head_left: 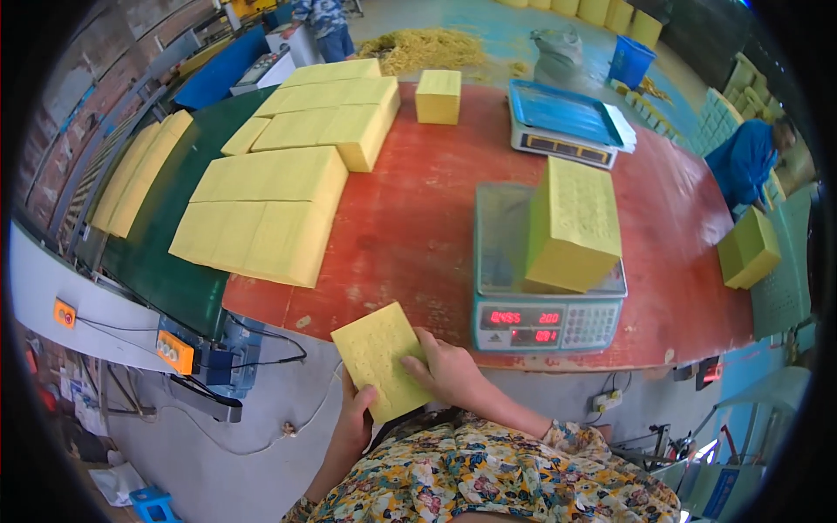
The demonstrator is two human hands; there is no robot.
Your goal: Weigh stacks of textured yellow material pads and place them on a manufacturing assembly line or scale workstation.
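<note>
A stack of yellow paper sheets (380, 362) with a pitted top face is held tilted in front of my body, just off the table's near edge. My left hand (356, 413) grips its lower left edge, thumb on top. My right hand (443, 370) closes on its right edge, its thumb across the face. How thick the stack is cannot be made out. Beyond my right hand stands a digital scale (500, 253) with a lit red display. A tall block of the same yellow paper (582, 213) rests on the right side of its pan.
Several yellow paper blocks (253, 235) lie in rows on the red table (410, 209), at its left. A second scale (562, 122) with a blue tray stands at the back. At left runs a green conveyor belt (170, 222). A person in blue (741, 161) is at the right.
</note>
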